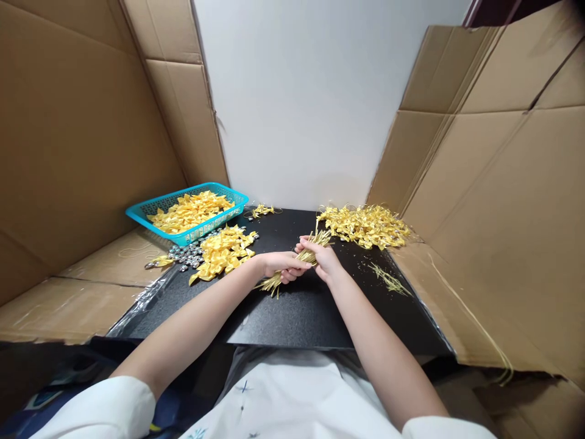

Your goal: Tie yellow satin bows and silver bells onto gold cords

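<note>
Both my hands grip one bundle of thin gold-yellow cords (pixel 273 283) above the middle of the black table. My left hand (pixel 287 267) is closed round its lower left part, and loose cord ends stick out below the fingers. Higher up, my right hand (pixel 321 255) wraps the other end, with cord tips fanning out beyond it. A few loose cords (pixel 389 279) lie on the table to the right of my right hand. Left of my left hand sits a heap of yellow ribbon bows (pixel 223 251), beside several small silver bells (pixel 188 255).
A turquoise basket (pixel 158 228) of yellow bows stands at the back left. At the back right lies a pile of yellow bows with cords (pixel 365 225), and a small cluster of them (pixel 262 211) lies at the back. Cardboard walls (pixel 82 122) flank the black table (pixel 292 323).
</note>
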`<action>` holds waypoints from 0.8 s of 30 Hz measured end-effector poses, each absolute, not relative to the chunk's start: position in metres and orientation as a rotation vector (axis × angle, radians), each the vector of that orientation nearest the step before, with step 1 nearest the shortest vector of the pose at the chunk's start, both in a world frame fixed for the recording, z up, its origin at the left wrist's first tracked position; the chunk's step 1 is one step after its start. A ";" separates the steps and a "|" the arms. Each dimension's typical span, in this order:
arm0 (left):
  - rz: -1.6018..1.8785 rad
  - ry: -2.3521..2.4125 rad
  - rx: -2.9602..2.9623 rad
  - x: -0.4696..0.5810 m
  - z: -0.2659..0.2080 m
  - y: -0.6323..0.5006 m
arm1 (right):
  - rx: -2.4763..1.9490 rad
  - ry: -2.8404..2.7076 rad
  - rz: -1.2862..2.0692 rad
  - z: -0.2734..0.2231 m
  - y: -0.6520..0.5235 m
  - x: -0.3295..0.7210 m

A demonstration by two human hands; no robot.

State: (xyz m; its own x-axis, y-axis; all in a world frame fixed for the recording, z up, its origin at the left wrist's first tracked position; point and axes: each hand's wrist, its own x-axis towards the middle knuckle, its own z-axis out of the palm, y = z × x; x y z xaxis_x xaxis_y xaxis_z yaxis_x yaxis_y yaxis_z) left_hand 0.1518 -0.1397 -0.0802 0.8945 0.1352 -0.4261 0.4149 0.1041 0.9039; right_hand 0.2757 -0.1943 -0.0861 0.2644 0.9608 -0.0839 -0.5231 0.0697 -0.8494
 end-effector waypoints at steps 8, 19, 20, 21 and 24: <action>0.035 1.092 2.496 0.174 -0.037 -0.071 | -1.039 -0.243 0.743 -0.091 -0.187 0.309; 0.004 1.276 2.727 0.192 -0.064 0.030 | -0.991 -0.191 0.810 -0.084 -0.196 0.306; -0.016 1.262 2.727 0.190 -0.068 0.035 | -0.984 -0.170 0.817 -0.082 -0.197 0.305; -0.036 1.251 2.725 0.189 -0.071 0.040 | -0.979 -0.155 0.820 -0.080 -0.198 0.304; -0.084 1.227 2.710 0.184 -0.071 0.052 | -0.980 -0.142 0.823 -0.077 -0.199 0.303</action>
State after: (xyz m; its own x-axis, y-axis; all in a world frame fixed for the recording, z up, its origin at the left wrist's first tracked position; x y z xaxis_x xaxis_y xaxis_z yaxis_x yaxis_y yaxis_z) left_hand 0.1836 0.0525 -0.0714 0.6606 0.7412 -0.1193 0.7505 -0.6485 0.1269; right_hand 0.3035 -0.1988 -0.0772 0.6968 0.6742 -0.2449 -0.5536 0.2883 -0.7813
